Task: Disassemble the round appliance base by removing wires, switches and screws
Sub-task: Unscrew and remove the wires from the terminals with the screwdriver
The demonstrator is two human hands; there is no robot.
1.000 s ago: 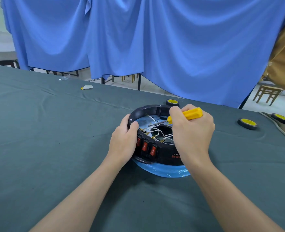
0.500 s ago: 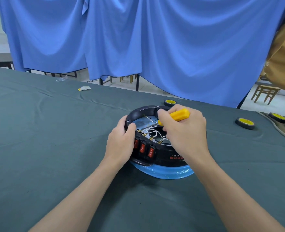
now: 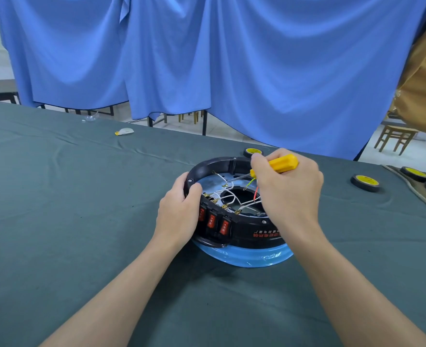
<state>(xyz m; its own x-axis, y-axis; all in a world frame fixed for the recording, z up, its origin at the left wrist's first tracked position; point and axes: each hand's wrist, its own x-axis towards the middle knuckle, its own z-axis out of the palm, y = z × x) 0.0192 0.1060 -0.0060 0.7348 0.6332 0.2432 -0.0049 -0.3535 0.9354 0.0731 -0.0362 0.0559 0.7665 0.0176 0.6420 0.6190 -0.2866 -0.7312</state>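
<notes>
Near the centre of the frame, a little to the right, the round appliance base (image 3: pixel 253 230) sits open side up on the green-clothed table (image 3: pixel 56 221), with a blue rim (image 3: pixel 244 258) showing under its black wall. The left hand (image 3: pixel 179 214) grips the base's left rim, its thumb lying on the top edge just beside three red switches (image 3: pixel 211 221). The right hand (image 3: pixel 289 194) is closed round the yellow handle of a screwdriver (image 3: pixel 283 163). Its thin metal shaft slants down and left into the base, above the tangle of white wires (image 3: pixel 232 194) (where the tip lands is too fine to make out).

The right hand covers the right side of the base's interior, and a red wire and a green one disappear behind it. The right wrist partly covers the print on the wall, and what shows is too small to read. One yellow-topped black disc (image 3: pixel 364 182) lies on the cloth at right, and another (image 3: pixel 250 152) peeks out just behind the right hand's fingertips. Blue drapery (image 3: pixel 232 58) fills the upper frame, and a tan cloth (image 3: pixel 424 91) is cut off at the right edge.
</notes>
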